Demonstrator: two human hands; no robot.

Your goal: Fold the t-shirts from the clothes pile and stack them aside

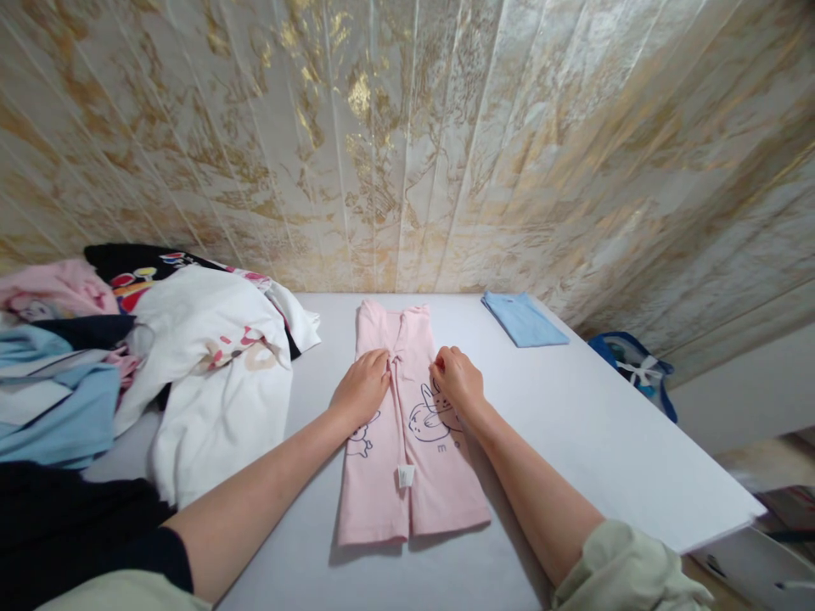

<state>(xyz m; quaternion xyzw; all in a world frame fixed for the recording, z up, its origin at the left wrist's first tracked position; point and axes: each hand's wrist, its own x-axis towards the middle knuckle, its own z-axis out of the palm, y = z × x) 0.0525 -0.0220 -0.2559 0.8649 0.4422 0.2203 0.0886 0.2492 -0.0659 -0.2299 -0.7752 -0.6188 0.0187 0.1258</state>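
A small pink garment (407, 475) with rabbit drawings lies flat on the white table (573, 424), its two sides folded in toward the middle and a white tag showing near the centre. My left hand (362, 386) rests on its left panel with the fingers curled and pinching the fabric at the middle seam. My right hand (457, 378) sits on the right panel, fingers bent and pinching the cloth near the same seam.
A heap of clothes (127, 356), white, pink, blue and black, covers the table's left side. A folded light blue cloth (523, 319) lies at the far right. A blue bag (637, 365) stands beyond the right edge. A marbled gold wall rises behind.
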